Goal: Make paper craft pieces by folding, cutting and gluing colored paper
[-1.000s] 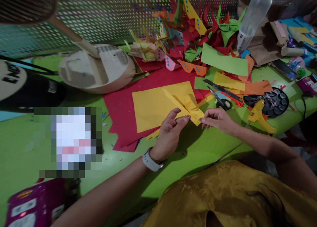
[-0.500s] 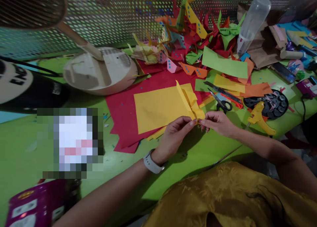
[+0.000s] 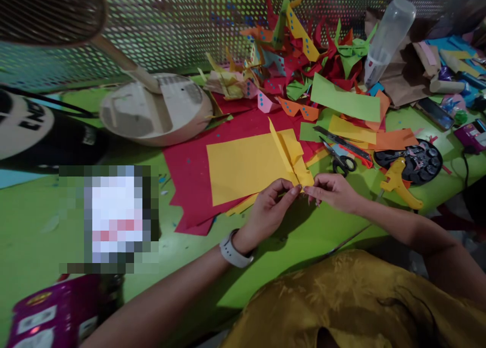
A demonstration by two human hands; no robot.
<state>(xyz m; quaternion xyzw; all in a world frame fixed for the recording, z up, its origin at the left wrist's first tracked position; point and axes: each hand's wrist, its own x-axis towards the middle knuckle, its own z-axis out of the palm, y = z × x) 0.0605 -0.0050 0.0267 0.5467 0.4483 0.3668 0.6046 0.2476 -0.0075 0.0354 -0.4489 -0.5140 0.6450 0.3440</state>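
A folded yellow paper piece (image 3: 291,158) is pinched at its near end between my two hands. My left hand (image 3: 271,206), with a pale watch on its wrist, closes thumb and fingers on its left side. My right hand (image 3: 330,190) pinches the same end from the right, fingertips almost touching the left ones. Under and left of it lies a flat yellow sheet (image 3: 243,168), on top of large red sheets (image 3: 182,171). Black-handled scissors (image 3: 339,161) and a cutter (image 3: 341,141) lie beyond my right hand.
Colourful folded papers (image 3: 292,49) pile up at the back. A yellow glue gun (image 3: 400,183) lies on the right by a black tray (image 3: 425,161). A round white fan base (image 3: 152,110) and a purple box (image 3: 56,312) are on the left.
The view has shifted very slightly. My fingertips have moved a little at the near end of the folded yellow paper, which both hands still hold.
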